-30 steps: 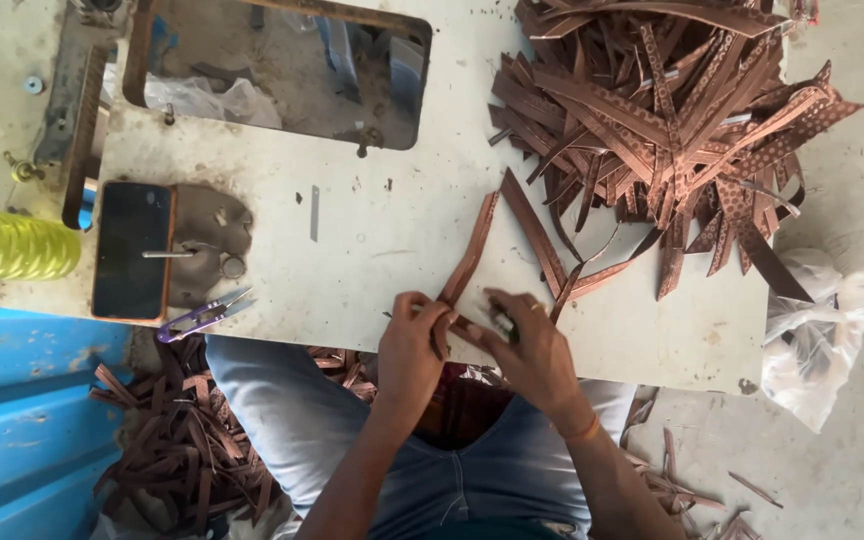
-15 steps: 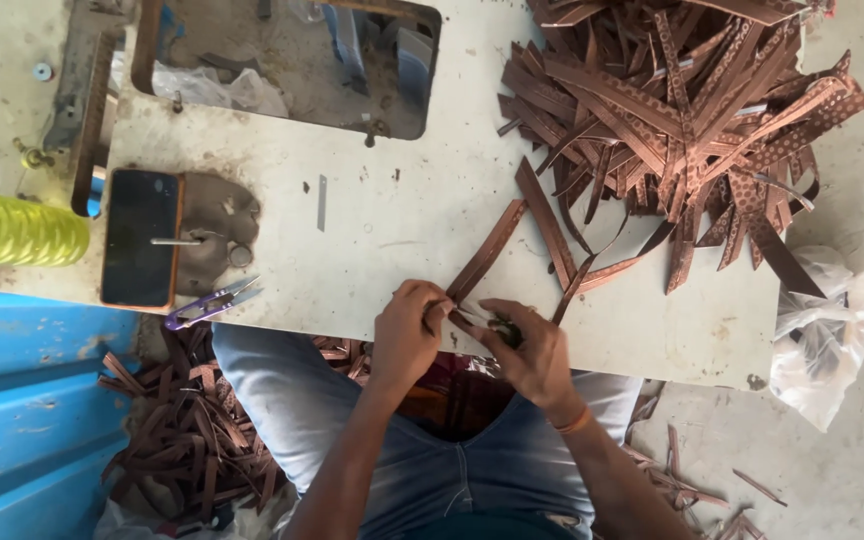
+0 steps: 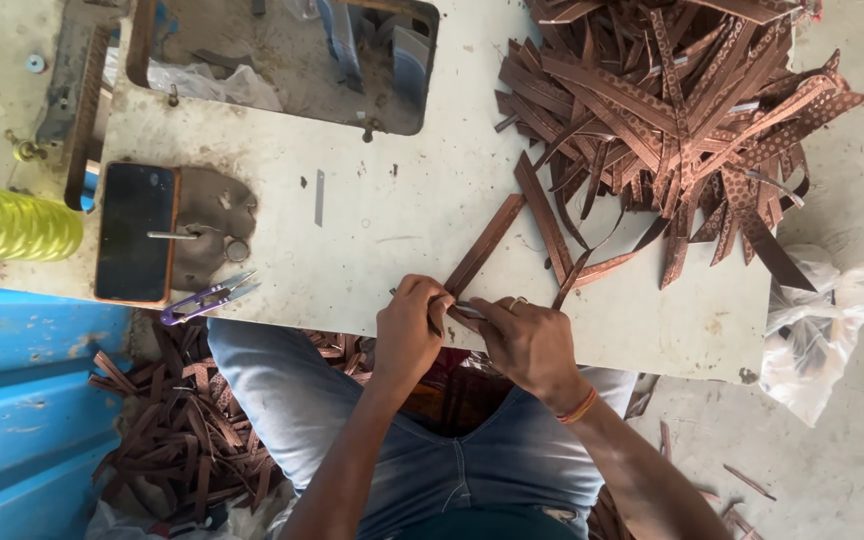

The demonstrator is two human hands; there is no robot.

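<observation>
Both the left hand [image 3: 407, 330] and right hand [image 3: 527, 340] pinch closed on the near end of a brown leather strip [image 3: 485, 243], which appears light and flexible, best gripped by its ends.

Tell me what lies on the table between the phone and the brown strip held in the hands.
In the head view, between the phone and the brown strip lie purple thread snips near the table's edge and a thin metal strip farther up; the rest is bare tabletop.
</observation>
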